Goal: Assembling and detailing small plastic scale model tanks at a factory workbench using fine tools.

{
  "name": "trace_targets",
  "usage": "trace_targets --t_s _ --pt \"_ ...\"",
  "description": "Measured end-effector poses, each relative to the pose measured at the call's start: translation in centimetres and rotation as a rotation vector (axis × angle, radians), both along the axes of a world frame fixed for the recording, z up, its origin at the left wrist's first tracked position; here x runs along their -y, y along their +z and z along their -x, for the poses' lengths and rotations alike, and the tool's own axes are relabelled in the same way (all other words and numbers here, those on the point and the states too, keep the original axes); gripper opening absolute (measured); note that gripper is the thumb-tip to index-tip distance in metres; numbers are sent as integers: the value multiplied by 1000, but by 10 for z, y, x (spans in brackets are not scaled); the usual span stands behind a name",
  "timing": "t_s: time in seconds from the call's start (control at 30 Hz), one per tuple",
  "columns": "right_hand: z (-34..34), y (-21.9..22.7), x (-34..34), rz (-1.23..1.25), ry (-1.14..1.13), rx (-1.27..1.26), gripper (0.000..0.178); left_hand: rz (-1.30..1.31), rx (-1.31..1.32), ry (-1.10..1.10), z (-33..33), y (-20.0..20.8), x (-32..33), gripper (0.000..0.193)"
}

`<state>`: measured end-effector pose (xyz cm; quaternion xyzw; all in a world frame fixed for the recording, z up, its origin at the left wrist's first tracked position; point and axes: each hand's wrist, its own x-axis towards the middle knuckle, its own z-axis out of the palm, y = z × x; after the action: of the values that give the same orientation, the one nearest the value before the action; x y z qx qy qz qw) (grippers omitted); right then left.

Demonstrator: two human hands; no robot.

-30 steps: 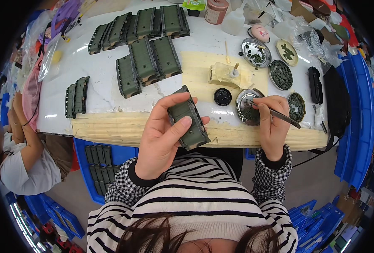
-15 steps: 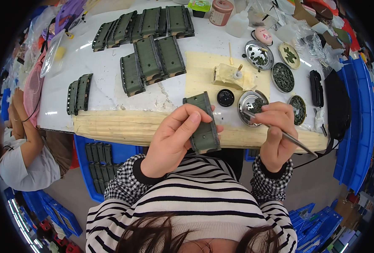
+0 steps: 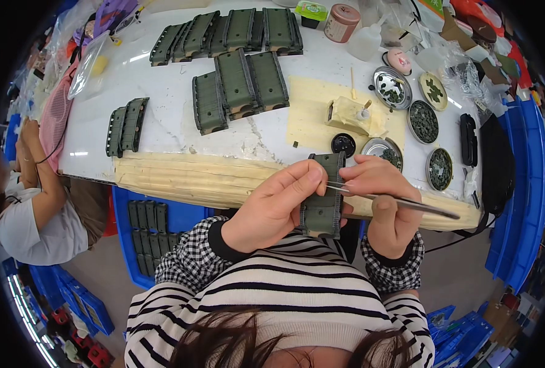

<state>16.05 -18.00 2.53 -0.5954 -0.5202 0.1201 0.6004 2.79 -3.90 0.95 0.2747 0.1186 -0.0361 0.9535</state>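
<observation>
My left hand [image 3: 278, 205] is closed on a flat, dark green rectangular panel [image 3: 323, 214] with ribbed edges, held upright over the table's front edge. Metal tweezers [image 3: 407, 202] lie between the fingers of my right hand [image 3: 390, 195], which is closed round them. Their tips touch the face of the panel beside my left thumb; whether they pinch a small piece I cannot make out. Just beyond my right hand, a round metal dish [image 3: 385, 149] of small dark green pieces is partly covered by it. Beside that dish sits a small black round cap [image 3: 343, 145].
More green panels [image 3: 239, 86] lie in stacks at the back, with two [image 3: 127, 127] at left. Several round tins [image 3: 422, 121] of small pieces stand at right, near a taped block [image 3: 353, 116]. A blue crate [image 3: 125, 228] sits below the table. Another person's arm [image 3: 36, 159] is at far left.
My right hand has brought the tweezers left from the metal dish to the panel. My left hand and the panel have shifted right and slightly nearer. The whole view has shifted a little.
</observation>
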Motion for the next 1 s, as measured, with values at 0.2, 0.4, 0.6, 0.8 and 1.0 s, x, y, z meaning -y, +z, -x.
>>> trace_targets --t_s 0.2,0.4,0.6,0.8,1.0 --pt "2 -2 0 38 39 -216 23 -16 29 -28 0 -2 0 30" --pt "1 -3 0 28 49 -242 22 31 4 -24 0 -2 0 30" --pt "1 -3 0 44 47 -221 23 8 8 -24 0 -3 0 30" --pt "2 -8 0 -30 -51 -180 25 50 65 -49 3 -13 -6 24" --pt "-9 -17 1 122 -367 -47 20 -201 81 214 6 13 -16 69"
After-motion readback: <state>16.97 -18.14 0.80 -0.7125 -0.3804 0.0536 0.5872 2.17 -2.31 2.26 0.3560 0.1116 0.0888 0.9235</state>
